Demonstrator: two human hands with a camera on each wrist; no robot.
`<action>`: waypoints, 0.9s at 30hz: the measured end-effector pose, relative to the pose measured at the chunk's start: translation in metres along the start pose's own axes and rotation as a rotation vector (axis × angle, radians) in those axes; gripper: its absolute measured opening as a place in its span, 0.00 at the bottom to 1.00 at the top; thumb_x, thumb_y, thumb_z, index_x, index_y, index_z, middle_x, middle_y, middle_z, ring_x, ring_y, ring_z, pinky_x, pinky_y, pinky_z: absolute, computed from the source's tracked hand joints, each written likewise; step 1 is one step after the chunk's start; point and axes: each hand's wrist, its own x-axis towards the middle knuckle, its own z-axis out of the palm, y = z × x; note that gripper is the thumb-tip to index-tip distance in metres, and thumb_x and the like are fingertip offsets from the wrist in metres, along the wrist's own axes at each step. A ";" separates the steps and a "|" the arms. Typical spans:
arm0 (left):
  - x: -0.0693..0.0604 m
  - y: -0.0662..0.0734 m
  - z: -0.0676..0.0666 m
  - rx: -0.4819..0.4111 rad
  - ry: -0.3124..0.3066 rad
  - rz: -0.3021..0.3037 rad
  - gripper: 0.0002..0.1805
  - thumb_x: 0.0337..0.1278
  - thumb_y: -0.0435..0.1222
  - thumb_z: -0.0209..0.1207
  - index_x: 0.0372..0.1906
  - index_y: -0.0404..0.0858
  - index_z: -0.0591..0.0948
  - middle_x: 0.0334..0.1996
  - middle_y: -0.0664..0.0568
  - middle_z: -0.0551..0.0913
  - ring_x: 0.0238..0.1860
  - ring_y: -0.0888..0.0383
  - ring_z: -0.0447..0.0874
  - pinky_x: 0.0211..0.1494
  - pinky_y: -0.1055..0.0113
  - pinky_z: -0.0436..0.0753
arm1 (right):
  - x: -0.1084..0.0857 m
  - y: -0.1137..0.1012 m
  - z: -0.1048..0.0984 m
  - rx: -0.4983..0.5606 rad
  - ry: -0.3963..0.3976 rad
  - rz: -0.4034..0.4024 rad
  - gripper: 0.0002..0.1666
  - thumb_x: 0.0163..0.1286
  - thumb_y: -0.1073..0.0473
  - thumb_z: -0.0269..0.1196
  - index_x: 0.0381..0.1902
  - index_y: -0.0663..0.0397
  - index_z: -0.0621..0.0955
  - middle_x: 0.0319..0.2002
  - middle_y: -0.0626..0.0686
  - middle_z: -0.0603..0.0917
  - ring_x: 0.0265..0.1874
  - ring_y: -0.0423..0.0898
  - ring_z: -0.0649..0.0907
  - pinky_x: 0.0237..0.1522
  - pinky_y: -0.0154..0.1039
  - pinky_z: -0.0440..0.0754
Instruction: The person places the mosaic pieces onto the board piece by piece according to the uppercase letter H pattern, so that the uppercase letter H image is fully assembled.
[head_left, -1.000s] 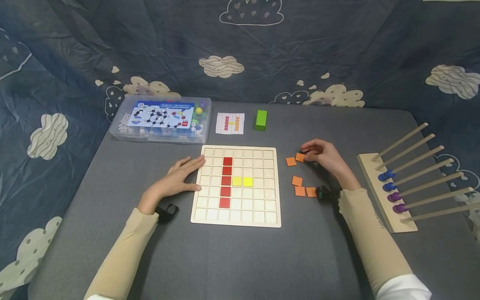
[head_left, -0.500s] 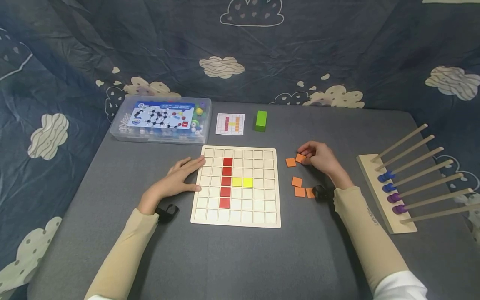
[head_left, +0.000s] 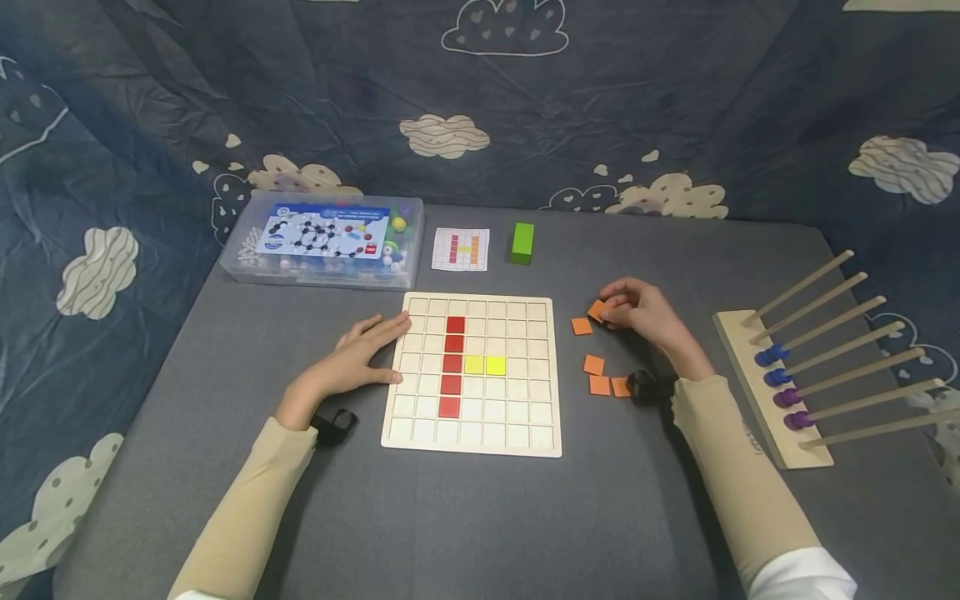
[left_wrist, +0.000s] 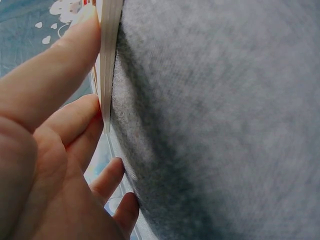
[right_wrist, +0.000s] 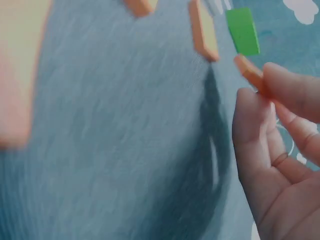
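Note:
A square wooden grid board (head_left: 480, 433) lies on the table with a column of red tiles (head_left: 452, 363) and two yellow tiles (head_left: 496, 365) in its cells. The left hand (head_left: 348, 358) rests spread at the board's left edge; in the left wrist view its fingers touch the board's rim (left_wrist: 107, 65). Right of the board, the right hand (head_left: 645, 317) pinches an orange tile (head_left: 596, 311) between thumb and finger, and the right wrist view shows that tile (right_wrist: 249, 73) tilted. Other orange tiles (head_left: 581, 326) lie flat close by, several in all, some nearer the front (head_left: 599, 385).
A clear plastic box (head_left: 322, 242) of small parts stands at the back left. Behind the board are a printed pattern card (head_left: 461, 249) and a green block (head_left: 522, 243). On the right stands a wooden base (head_left: 776, 392) with long pegs and blue and purple beads.
The right hand has closed on the orange tile, which now stands tilted and slightly turned in its fingertips, where it lay flatter before. The left hand has stayed at the board's edge.

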 end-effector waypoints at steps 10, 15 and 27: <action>0.000 -0.001 0.001 0.002 0.003 0.008 0.48 0.55 0.44 0.66 0.76 0.41 0.53 0.75 0.48 0.49 0.73 0.42 0.36 0.67 0.37 0.43 | 0.009 -0.026 0.024 0.010 -0.122 -0.043 0.15 0.67 0.69 0.60 0.50 0.71 0.76 0.40 0.63 0.78 0.33 0.51 0.80 0.38 0.45 0.80; 0.000 -0.001 0.001 0.000 0.003 0.007 0.48 0.55 0.44 0.66 0.76 0.41 0.53 0.75 0.48 0.49 0.73 0.42 0.36 0.67 0.37 0.42 | 0.016 -0.037 0.046 0.014 -0.189 -0.073 0.12 0.64 0.72 0.59 0.46 0.70 0.78 0.37 0.61 0.79 0.31 0.53 0.79 0.31 0.42 0.77; 0.000 -0.001 0.001 0.005 0.002 0.017 0.48 0.55 0.44 0.66 0.76 0.41 0.53 0.75 0.48 0.49 0.73 0.42 0.36 0.67 0.37 0.42 | 0.028 -0.053 0.084 -0.212 -0.224 -0.180 0.07 0.59 0.74 0.62 0.36 0.64 0.83 0.29 0.56 0.80 0.25 0.47 0.75 0.28 0.37 0.72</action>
